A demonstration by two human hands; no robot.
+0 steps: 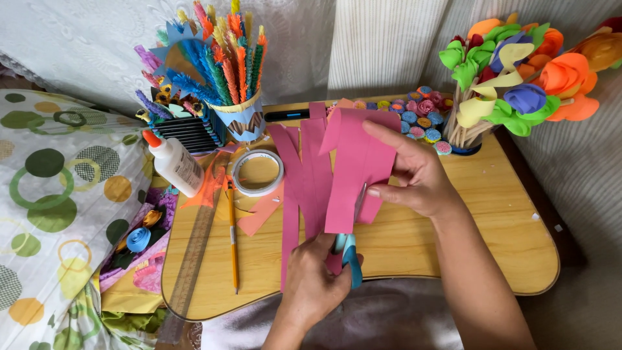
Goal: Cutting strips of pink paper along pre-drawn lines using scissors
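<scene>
Gripping blue-handled scissors at six o'clock, my left hand is clenched around the handles while my right hand pinches a pink paper sheet held upright over the wooden lap desk. Cut pink strips hang just beside it; a tape roll, pencil and glue bottle lie toward nine o'clock.

On the light wooden lap bench, the white glue bottle with orange cap lies at the left edge. Just right of it sits the white tape roll, with the yellow pencil and clear plastic ruler running forward below. Behind stands the paper cup of fringed paper stems. The bunch of paper roses on sticks stands at the far right corner, small rolled paper discs beside it.
</scene>
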